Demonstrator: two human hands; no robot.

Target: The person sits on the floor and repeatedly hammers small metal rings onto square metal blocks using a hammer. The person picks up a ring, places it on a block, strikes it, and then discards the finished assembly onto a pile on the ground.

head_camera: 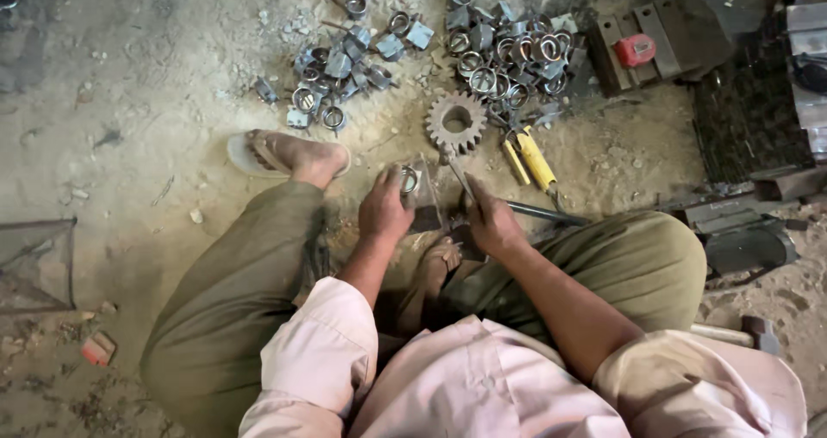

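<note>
Left hand (383, 210): fingers were closed around a small metal bracket with a ring (412, 184), held low between the knees.
Right hand (489, 221): fingers were wrapped on a thin tool (459, 178); its handle was hidden by the palm.
Gear (456, 121): lay on the dirt floor (155, 111) just beyond the hands.
Pile of ring brackets (508, 55): overlapping, hard to count.
Yellow-handled pliers (532, 158): jaws hard to make out.

We sit low with both forearms reaching forward between our knees, our left hand (385, 207) curled closed in a grip, our right hand (489, 218) likewise clenched just beside it.
</note>
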